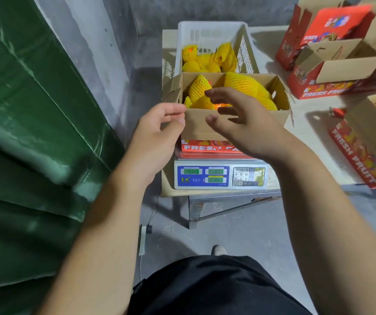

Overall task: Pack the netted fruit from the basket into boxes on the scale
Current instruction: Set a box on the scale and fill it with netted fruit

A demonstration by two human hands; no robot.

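Note:
An open cardboard box [201,128] with a red "FRESH FRUIT" base stands on the electronic scale [219,177]. Inside it lie several fruits in yellow foam nets [242,85], one showing orange skin. Behind the box, a white plastic basket [209,32] holds more netted fruit [205,61]. My left hand [157,133] is at the box's front left corner, fingers loosely curled, fingertips at the cardboard edge. Fingers spread and holding nothing, my right hand [248,126] hovers over the box's front wall.
More red fruit boxes [332,64] stand open on the table at the right, one [368,137] with netted fruit inside. A green tarp [35,133] fills the left. A power strip [142,239] lies on the floor by the table's metal frame [228,210].

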